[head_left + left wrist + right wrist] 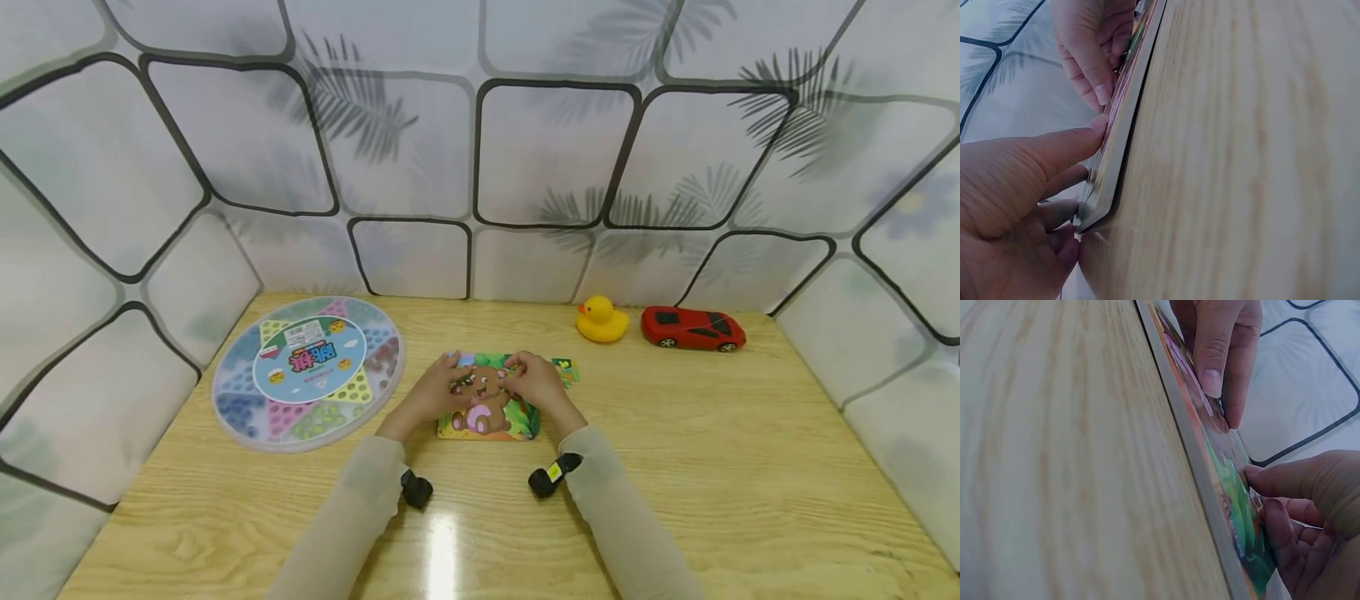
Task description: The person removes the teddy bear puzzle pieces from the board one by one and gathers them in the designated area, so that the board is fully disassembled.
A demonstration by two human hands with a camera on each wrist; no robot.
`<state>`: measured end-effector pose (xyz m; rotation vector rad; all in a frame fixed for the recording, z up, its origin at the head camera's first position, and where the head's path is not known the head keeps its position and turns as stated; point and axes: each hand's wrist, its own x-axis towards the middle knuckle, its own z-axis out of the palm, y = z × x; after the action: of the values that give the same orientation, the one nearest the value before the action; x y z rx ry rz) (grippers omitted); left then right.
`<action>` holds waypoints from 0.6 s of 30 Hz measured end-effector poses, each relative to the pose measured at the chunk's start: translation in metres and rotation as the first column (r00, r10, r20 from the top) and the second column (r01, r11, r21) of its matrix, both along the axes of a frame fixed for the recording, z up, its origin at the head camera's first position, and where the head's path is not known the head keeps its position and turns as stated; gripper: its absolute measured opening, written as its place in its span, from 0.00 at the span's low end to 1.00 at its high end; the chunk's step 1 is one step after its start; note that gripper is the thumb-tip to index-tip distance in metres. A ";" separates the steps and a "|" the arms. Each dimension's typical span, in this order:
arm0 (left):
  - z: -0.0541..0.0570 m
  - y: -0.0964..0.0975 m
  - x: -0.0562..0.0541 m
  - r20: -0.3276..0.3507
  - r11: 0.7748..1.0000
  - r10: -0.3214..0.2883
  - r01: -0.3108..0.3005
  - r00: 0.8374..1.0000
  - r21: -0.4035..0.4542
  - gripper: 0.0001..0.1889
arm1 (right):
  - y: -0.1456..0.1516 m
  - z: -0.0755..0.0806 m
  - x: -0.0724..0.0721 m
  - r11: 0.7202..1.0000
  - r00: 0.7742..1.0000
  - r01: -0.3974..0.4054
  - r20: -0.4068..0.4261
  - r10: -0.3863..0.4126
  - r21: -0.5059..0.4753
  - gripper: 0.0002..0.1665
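A puzzle board with a cartoon bear (pixel 483 417) lies flat on the table, between both hands. My left hand (pixel 440 390) rests over its left side, fingers extended; in the left wrist view the thumb (pixel 1088 142) touches the picture and the other fingers lie along the board's far edge. My right hand (pixel 538 383) is over the upper right part of the bear. Its thumb (pixel 1279 481) and curled forefinger pinch a small puzzle piece (pixel 1256 503) low against the picture, mostly hidden by the fingers. Another green puzzle piece (pixel 566 368) lies beyond the right hand.
A round Chinese checkers set (pixel 384 392) in clear wrapping lies to the left on the wooden table (pixel 750 467). A yellow rubber duck (pixel 602 321) and a red toy car (pixel 693 328) stand at the back right. A patterned cloth wall (pixel 555 158) encloses the back and sides.
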<state>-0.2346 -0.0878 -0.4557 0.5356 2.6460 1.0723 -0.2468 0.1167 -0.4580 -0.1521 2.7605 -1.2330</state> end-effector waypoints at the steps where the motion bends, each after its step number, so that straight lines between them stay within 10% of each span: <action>1: 0.000 0.000 0.000 0.002 1.000 0.002 -0.002 1.000 -0.007 0.32 | 0.000 0.000 0.000 1.000 1.000 0.000 0.000 0.000 -0.002 0.17; 18: 0.003 0.000 0.001 0.018 1.000 0.020 -0.020 1.000 -0.008 0.34 | 0.000 -0.001 0.000 1.000 1.000 -0.006 0.003 0.006 -0.022 0.16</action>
<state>-0.2339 -0.0882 -0.4525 0.4972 2.6444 1.0664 -0.2465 0.1171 -0.4587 -0.1604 2.7426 -1.2618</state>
